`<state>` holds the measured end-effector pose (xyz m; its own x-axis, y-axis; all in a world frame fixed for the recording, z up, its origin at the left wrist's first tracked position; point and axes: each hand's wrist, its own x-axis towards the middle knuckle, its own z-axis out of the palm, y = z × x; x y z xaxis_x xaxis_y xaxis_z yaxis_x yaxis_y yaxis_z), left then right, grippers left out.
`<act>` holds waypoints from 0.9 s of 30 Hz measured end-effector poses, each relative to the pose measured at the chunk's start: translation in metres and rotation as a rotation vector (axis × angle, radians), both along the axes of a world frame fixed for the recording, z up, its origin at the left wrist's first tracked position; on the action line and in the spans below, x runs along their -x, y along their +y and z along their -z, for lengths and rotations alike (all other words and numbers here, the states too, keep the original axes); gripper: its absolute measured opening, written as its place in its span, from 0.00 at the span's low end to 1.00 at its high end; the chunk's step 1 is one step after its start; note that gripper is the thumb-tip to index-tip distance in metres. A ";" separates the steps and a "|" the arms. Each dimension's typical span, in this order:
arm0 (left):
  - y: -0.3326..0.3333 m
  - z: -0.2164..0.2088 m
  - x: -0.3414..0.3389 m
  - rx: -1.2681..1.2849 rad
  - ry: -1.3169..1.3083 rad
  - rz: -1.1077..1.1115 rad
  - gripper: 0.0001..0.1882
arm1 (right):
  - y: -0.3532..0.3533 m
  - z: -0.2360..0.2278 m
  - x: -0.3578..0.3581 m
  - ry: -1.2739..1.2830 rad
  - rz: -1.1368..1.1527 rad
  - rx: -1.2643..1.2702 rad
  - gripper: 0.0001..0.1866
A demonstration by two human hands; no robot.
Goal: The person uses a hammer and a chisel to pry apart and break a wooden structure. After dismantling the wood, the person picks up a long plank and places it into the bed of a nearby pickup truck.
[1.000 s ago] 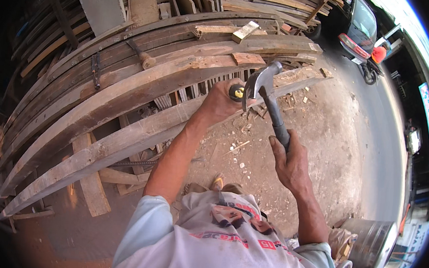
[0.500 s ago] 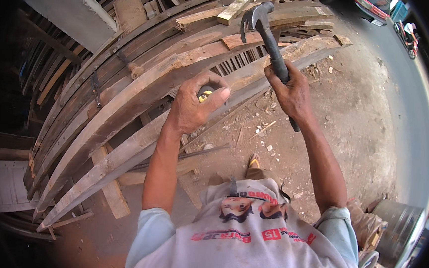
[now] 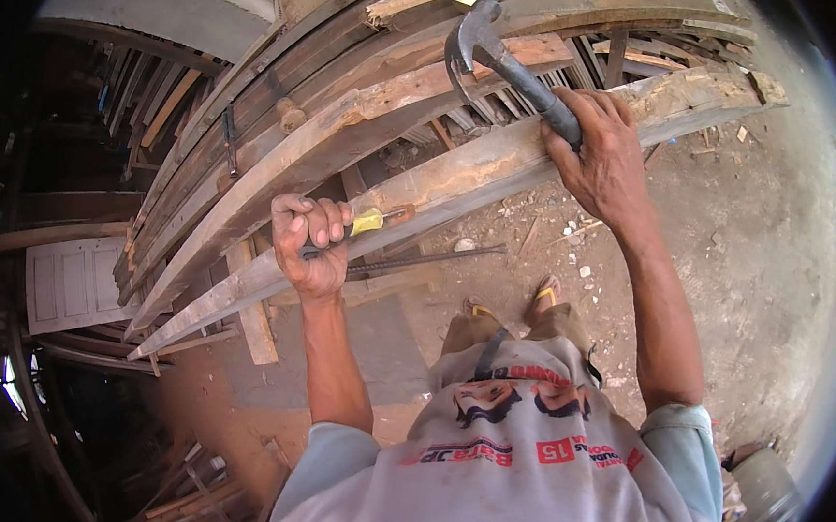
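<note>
My right hand (image 3: 605,158) is wrapped round the dark handle of a claw hammer (image 3: 536,100). The hammer's head is up and to the left of that hand, above the long beams. My left hand (image 3: 313,239) is closed round a screwdriver (image 3: 367,222) with a yellow and black handle. Its short metal shaft points right, over the nearest wooden beam (image 3: 487,169); whether the tip touches the wood I cannot tell. That beam is weathered, with a rough, chipped upper face. Part of the screwdriver's handle is hidden by my fingers.
Several more long beams (image 3: 310,147) lie behind the nearest one, with a pair of dark-handled pincers (image 3: 230,141) on them. A white panelled door (image 3: 72,280) stands at the left. Wood chips and stones litter the dirt floor (image 3: 709,262). A metal drum (image 3: 759,508) is at lower right.
My left hand has moved down and left and turned, so the screwdriver now shows side-on. The hammer has swung left and down slightly. The whole view has shifted left.
</note>
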<state>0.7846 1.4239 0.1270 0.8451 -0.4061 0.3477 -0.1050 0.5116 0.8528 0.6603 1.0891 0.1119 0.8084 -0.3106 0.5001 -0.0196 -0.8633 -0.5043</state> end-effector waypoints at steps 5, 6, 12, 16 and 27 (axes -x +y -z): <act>-0.001 -0.003 0.000 -0.014 -0.005 0.029 0.08 | -0.004 0.000 -0.001 -0.022 -0.054 -0.005 0.23; -0.005 -0.009 0.002 -0.084 -0.046 0.027 0.08 | -0.003 0.002 0.000 -0.041 -0.061 0.008 0.23; -0.055 -0.040 0.033 -0.616 -0.361 -0.060 0.10 | -0.005 0.004 0.002 -0.003 -0.059 0.053 0.23; -0.007 0.005 0.005 0.099 -0.017 -0.022 0.09 | 0.000 0.003 0.003 -0.007 -0.037 0.070 0.24; -0.009 0.013 0.023 0.018 -0.236 -0.195 0.08 | 0.006 0.003 0.000 -0.004 0.021 0.069 0.26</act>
<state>0.7615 1.4150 0.1143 0.8013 -0.2364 0.5495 -0.3969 0.4771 0.7841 0.6601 1.0951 0.1089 0.7998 -0.2924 0.5243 -0.0364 -0.8954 -0.4438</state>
